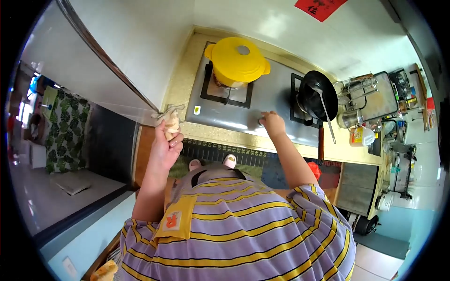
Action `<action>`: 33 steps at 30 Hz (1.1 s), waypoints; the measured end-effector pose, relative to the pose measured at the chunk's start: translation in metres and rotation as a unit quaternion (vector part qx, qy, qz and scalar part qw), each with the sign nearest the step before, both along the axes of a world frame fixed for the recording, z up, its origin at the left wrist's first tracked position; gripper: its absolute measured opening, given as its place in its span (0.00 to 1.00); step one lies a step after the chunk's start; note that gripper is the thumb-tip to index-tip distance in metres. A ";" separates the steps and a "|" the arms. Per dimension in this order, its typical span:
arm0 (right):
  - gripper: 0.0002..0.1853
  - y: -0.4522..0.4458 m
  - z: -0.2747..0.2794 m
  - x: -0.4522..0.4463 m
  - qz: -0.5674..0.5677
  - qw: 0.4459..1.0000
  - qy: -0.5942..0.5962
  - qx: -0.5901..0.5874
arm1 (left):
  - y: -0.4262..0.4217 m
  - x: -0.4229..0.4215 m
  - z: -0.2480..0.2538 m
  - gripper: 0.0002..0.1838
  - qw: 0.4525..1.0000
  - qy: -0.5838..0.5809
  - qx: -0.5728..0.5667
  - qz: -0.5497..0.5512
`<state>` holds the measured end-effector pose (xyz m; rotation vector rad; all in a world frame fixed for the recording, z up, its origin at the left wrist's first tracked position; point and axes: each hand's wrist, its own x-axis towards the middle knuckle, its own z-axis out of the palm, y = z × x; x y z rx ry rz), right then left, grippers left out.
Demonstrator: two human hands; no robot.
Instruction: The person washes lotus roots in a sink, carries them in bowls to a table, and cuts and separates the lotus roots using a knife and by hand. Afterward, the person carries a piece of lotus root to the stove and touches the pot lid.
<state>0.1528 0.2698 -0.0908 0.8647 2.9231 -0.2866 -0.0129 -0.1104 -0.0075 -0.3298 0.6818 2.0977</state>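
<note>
My left hand is closed around a crumpled pale cloth at the front left corner of the counter. With the fingers of my right hand I grip a small dark stove knob at the front edge of the gas stove; the fingers partly hide it. A yellow lidded pot sits on the left burner, beyond both hands. On the right burner rests a black wok with a metal spatula leaning in it.
The wok's wooden handle juts past the counter's front edge. To the right stand a dish rack, a tray and a bottle with an orange label. A wall closes off the left side. Below lies a patterned mat.
</note>
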 end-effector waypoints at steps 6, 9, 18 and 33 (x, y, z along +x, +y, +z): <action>0.11 -0.057 0.022 -0.033 0.167 0.981 0.060 -0.080 | -0.022 0.001 0.007 0.16 0.997 0.033 -0.019 0.068; 0.11 -0.114 0.011 -0.077 0.306 0.933 0.094 -0.165 | -0.044 -0.003 0.013 0.18 0.992 0.069 -0.015 0.100; 0.19 -0.249 -0.052 -0.222 0.423 0.889 0.114 -0.132 | -0.062 0.012 0.025 0.18 0.986 0.030 -0.038 0.160; 0.16 -0.046 0.210 -0.154 0.125 0.899 0.244 -0.342 | -0.034 0.001 0.026 0.18 0.995 0.076 -0.029 0.064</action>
